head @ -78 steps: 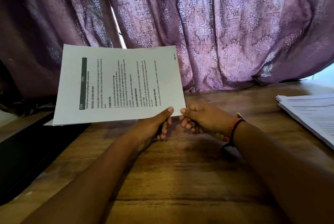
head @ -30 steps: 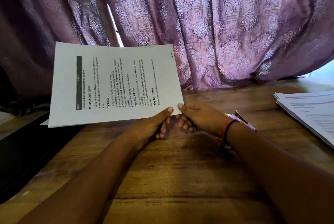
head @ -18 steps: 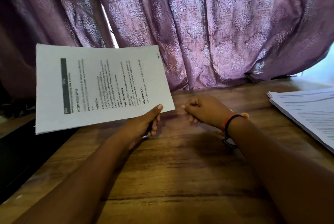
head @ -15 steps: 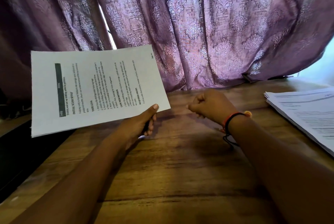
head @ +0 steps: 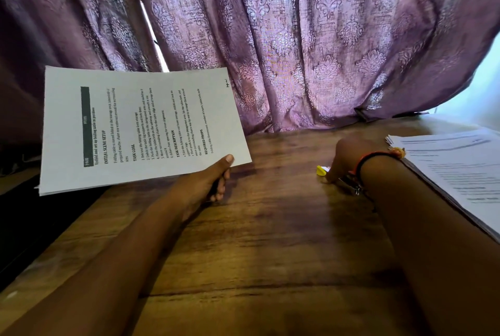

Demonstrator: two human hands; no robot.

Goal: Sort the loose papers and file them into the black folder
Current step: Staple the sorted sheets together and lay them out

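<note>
Head view: the left hand (head: 205, 181) pinches a thin set of white printed paper sheets (head: 135, 127) by one corner, thumb on top and fingers curled beneath, holding it in the air above the left part of the brown wooden counter (head: 270, 241). The right hand (head: 349, 157) is down on the counter's middle right, its fingers bent over a small yellow-tipped metal object (head: 322, 170). Whether it grips the object I cannot tell.

A larger stack of white printed papers (head: 454, 173) lies at the counter's right edge, seemingly unsorted. A flat black shape (head: 32, 227) along the counter's left edge may be the folder, and nothing shows as filed in it. I judge the task early: one set is gathered, and the filing is left.
</note>
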